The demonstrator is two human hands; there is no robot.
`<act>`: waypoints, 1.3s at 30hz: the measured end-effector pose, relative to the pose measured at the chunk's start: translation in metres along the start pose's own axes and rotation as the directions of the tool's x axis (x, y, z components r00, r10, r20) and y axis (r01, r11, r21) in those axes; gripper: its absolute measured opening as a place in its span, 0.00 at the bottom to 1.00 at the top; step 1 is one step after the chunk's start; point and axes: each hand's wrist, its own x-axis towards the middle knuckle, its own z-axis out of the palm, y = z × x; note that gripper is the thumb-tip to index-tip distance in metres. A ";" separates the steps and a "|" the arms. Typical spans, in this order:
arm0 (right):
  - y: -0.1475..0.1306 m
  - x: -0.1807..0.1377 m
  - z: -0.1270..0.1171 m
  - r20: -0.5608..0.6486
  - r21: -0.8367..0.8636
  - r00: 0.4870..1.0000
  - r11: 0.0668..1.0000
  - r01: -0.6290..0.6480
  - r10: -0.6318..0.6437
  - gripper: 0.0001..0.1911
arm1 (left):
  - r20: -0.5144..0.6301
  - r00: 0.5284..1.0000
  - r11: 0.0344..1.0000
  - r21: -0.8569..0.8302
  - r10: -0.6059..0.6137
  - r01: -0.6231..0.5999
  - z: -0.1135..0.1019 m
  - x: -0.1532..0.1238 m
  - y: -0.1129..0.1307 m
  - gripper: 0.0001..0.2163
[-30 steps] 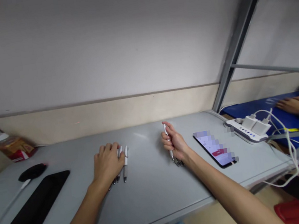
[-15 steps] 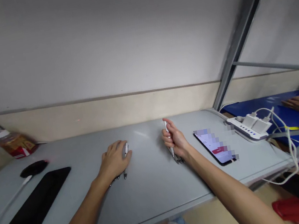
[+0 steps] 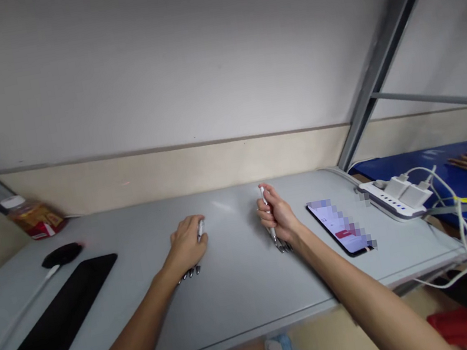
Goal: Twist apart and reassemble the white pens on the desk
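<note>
**Left hand closes over loose pens**

Since a second ago its fingers have curled over them on the table, seemingly gripping; only their tips show. Right hand, unmoved, fists a bundle of pens upright. Phone lies just beside it, power strip beyond.

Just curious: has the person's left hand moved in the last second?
Yes. The left hand slid right, toward the phone, covering more of the pens.
</note>
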 end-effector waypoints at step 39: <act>-0.005 0.006 -0.032 -0.017 -0.993 0.937 -0.104 -0.057 -0.349 0.14 | -0.096 0.995 0.974 0.226 0.038 -0.015 -0.025 -0.010 0.014 0.15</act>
